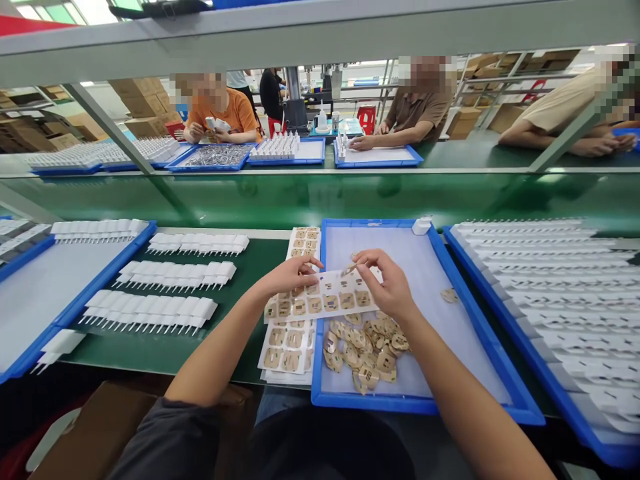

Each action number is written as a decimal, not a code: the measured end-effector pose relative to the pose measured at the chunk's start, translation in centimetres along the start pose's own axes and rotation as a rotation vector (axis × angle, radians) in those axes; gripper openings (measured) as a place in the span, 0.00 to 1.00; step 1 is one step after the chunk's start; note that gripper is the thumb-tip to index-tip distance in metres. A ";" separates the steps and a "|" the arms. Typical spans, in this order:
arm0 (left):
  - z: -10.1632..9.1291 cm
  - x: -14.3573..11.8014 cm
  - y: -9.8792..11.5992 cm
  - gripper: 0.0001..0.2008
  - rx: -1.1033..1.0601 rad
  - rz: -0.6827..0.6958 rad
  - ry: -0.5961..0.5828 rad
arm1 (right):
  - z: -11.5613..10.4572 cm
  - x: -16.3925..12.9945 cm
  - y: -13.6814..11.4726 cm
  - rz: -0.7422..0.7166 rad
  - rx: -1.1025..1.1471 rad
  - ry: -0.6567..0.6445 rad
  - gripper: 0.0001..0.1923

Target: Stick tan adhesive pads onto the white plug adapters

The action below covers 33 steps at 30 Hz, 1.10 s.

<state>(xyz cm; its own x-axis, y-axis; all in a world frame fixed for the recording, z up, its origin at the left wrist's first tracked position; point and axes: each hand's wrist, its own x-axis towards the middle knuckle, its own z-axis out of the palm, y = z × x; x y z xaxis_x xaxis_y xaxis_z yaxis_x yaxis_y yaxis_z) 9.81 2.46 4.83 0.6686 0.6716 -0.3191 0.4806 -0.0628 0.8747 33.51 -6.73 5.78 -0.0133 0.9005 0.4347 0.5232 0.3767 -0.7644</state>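
The tan sticker [349, 270], pinched in the grip of the right hand [387, 283], looks mid-peel off the sheet [331, 304] that the left hand [291, 275] pinches to its left, the next pull likely needing steady tension above the loose pile [369, 348].

Between the rows of white plugs [150, 308] and the stacked sheets [281, 350], a strip of green tabletop [135, 350] lies open, though the left forearm [220, 343] crosses above it. The widest open floor is the right half of the middle tray [375, 403]; the right forearm [460, 380] spans it, and one loose sticker [449, 295] and a white adapter [421, 227] sit in its way. A sticker pile [370, 350] blocks the near left part, and the upper sheet [330, 295] bridges the left rim. Only a narrow gap parts this tray from the loaded right-hand tray [583, 428]. Ahead, a green panel [300, 200] bars reach
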 end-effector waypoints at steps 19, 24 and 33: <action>13.7 28.6 13.0 0.32 0.531 0.262 0.432 | 0.0 -1.7 -2.5 -0.419 -0.176 0.460 0.14; 13.9 28.8 13.0 0.18 0.353 0.280 0.390 | 0.1 -1.7 -2.0 -0.415 -0.234 0.428 0.15; 5.4 12.0 11.5 0.29 -0.458 0.322 0.215 | -0.5 -1.3 -2.9 -0.053 0.165 0.338 0.09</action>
<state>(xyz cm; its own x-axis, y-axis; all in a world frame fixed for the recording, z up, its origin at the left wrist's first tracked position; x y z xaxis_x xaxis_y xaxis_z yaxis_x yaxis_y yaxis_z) 26.41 5.86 9.09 0.5874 0.8088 0.0273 -0.0530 0.0047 0.9986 32.41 -9.11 7.71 0.2599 0.7666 0.5872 0.3850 0.4754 -0.7910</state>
